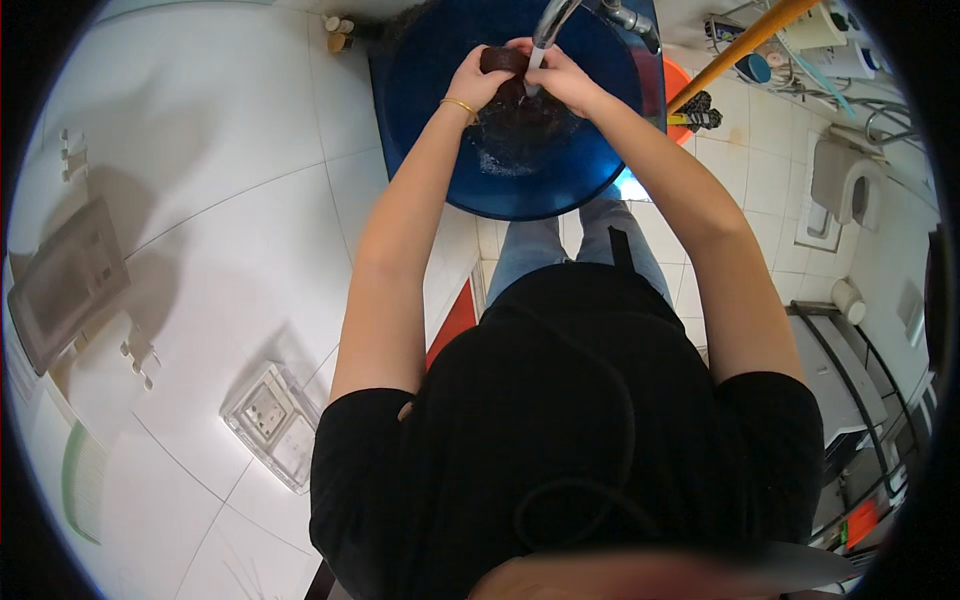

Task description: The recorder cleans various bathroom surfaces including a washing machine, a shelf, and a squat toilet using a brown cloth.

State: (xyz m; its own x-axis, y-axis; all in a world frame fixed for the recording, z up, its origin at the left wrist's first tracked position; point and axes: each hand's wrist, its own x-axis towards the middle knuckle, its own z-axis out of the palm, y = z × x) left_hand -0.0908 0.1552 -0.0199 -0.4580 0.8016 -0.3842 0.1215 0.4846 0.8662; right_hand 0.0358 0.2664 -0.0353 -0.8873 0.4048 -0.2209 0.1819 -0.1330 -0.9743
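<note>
A blue round washbasin point(540, 202) lies before me, with a chrome tap point(553, 24) above it. Water runs from the tap between my hands. My left hand point(480, 81), with a gold bracelet at its wrist, grips the left side of a dark reddish-brown object point(504, 60), whose exact kind I cannot tell. On the other side of the stream, my right hand point(556, 75) has its fingers curled at the object's right part. Some fingertips are hidden behind it and the water. Below the hands, water splashes in the basin.
Small bottles point(339, 34) stand left of the basin. At its right are an orange bucket point(677, 94) and a slanting wooden pole point(731, 56). A wire shelf with toiletries point(825, 60) is on the right wall. A covered wall socket point(274, 427) and a green comb point(82, 484) are at left.
</note>
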